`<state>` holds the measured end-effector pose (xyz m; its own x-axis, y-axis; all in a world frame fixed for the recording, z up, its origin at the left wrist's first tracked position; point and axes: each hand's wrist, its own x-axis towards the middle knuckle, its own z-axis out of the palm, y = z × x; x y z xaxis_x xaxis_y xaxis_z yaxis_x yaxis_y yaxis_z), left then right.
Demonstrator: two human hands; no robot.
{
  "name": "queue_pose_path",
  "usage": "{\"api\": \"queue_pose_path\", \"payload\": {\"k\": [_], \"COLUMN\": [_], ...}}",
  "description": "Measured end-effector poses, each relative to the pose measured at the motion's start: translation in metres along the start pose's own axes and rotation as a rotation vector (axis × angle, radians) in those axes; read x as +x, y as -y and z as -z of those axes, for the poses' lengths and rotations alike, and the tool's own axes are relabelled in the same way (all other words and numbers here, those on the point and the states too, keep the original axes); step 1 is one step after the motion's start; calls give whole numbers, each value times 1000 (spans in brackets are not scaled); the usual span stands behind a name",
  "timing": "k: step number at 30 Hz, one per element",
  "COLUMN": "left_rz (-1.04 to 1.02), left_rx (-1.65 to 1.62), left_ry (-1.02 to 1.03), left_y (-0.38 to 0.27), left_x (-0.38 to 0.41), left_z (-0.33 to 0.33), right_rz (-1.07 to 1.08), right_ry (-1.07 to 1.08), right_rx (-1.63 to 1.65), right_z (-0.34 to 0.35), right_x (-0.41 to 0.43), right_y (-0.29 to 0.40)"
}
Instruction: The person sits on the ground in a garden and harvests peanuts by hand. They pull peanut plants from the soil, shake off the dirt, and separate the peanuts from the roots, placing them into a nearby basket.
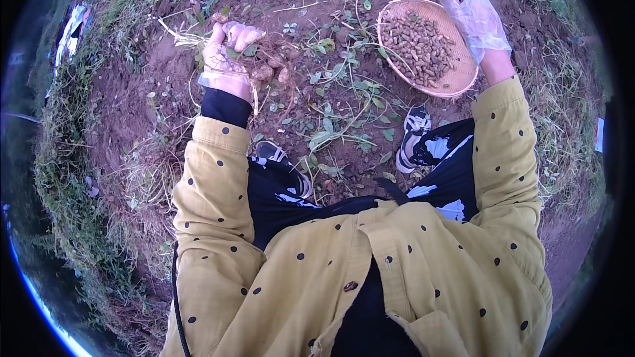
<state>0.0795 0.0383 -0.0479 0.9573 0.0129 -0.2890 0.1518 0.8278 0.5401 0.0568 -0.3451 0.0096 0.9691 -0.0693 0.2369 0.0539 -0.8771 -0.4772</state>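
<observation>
My left hand, in a thin clear plastic glove, grips a bunch of pulled peanut plants. Dirty pods and tangled roots hang to the right of the fist, while cut pale stems stick out on its left. At the upper right is a shallow round woven basket, tilted in view, with a heap of peanuts in it. Over the basket's right rim is my right hand, gloved likewise, its fingers curled inward. Whether something small sits between those fingertips is unclear.
Loose green peanut vines lie over the brown soil between my hands and feet. My two sneakers stand apart below the basket. Dry plant heaps and low greenery line the left side.
</observation>
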Motion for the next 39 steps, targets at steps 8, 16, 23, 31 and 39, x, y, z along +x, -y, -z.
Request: {"api": "queue_pose_path", "payload": {"k": [8,16,23,31,39], "left_rz": [39,87,86,42,30], "left_rx": [-83,-93,0,253,238], "left_ry": [258,-65,-249,-243,-354], "left_y": [20,46,64,64,69], "left_x": [2,-11,-15,-36,-15], "left_z": [1,-26,-26,-42,-10], "right_rz": [177,383,267,142,99], "right_ry": [69,224,387,461,719], "right_rx": [591,359,208,674,854], "right_z": [-39,-74,-83,-90,-95], "right_x": [-30,-75,-80,-72,-78], "right_y": [66,129,136,118,123]}}
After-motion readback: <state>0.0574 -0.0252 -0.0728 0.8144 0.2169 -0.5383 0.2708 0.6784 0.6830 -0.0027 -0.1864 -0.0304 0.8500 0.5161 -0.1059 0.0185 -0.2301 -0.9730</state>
